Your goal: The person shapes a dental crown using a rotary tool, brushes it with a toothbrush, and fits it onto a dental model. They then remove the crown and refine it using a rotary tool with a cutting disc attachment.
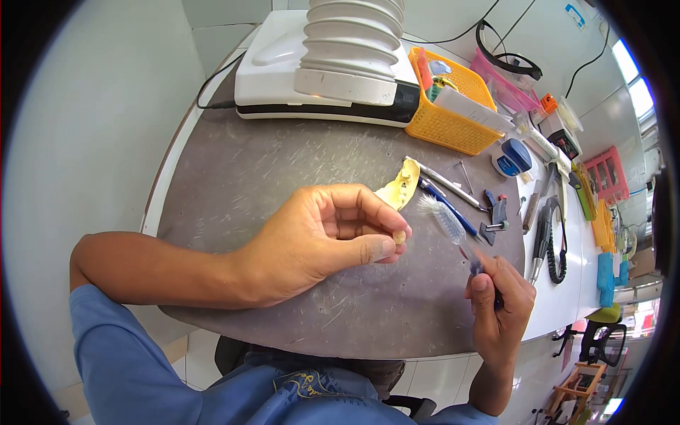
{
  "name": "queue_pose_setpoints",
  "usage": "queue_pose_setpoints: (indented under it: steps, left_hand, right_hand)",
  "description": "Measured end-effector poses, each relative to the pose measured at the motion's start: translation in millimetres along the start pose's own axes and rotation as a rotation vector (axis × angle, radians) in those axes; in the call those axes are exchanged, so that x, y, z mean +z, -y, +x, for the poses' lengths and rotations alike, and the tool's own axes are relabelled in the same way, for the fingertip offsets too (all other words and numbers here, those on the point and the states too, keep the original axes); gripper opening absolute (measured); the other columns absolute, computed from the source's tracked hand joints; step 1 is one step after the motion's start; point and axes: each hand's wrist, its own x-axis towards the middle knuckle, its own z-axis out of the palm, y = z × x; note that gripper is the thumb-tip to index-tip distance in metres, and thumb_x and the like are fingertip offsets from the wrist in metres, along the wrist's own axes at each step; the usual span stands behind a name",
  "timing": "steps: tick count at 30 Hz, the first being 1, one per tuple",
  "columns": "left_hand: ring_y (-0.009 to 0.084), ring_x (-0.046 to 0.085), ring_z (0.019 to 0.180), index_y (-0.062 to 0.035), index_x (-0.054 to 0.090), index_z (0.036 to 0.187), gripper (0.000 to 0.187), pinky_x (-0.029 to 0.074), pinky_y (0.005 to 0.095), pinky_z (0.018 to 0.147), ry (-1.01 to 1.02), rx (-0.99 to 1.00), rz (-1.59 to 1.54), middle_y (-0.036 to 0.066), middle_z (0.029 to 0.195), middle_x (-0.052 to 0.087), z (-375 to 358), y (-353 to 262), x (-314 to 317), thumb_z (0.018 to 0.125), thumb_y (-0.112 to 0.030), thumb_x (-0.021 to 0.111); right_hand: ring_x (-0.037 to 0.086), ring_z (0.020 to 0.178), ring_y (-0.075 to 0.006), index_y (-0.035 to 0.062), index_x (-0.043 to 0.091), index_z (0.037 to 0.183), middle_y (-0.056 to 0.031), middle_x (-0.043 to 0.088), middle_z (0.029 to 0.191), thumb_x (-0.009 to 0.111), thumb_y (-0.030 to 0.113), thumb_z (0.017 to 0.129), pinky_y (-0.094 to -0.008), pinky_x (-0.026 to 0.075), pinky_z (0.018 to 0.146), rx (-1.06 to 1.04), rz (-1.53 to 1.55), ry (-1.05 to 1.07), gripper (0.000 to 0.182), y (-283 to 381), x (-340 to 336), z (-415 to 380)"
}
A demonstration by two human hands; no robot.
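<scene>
While the left hand (312,234) pinches a tooth crown (399,237), off the dental cast (406,187) just beyond, the right hand (501,296) clasps a brush (449,224) apart from it.

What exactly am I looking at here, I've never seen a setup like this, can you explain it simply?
There is no robot: this single picture comes from a camera worn on a person's head, looking down at their own bare hands over a gray work surface. The left hand pinches a small, pale, tooth-like piece. The right hand holds a brush with clear bristles. Between and beyond the hands lie a yellowish dental model, pen-like tools and a small dark stand. Farther back are a white ribbed hose, a white and black machine and a yellow basket.
</scene>
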Motion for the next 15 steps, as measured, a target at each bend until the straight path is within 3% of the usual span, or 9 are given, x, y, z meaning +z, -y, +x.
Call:
queue_pose_setpoints:
  steps: [9,15]
  left_hand:
    - [0.0158,0.064,0.095,-0.0014,0.056,0.105,0.017,0.055,0.0287,0.086,-0.021,-0.025,-0.022,0.011,0.103,0.063,0,-1,0,0.089,-0.001,0.062]
    - [0.014,0.065,0.093,-0.0013,0.049,0.112,0.026,0.055,0.0271,0.083,-0.032,-0.028,-0.024,0.01,0.101,0.064,1,-2,0,0.089,-0.001,0.063]
  right_hand:
    - [0.047,0.051,-0.0126,0.0003,0.066,0.113,-0.0059,0.051,0.061,0.058,0.017,0.094,-0.0276,0.036,0.049,-0.024,0.034,-0.016,0.026,-3,2,-5]
    - [0.045,0.047,-0.0155,0.0023,0.066,0.114,-0.0063,0.05,0.061,0.065,0.009,0.085,-0.0283,0.036,0.045,-0.168,-0.171,0.049,0.03,9,0,4]
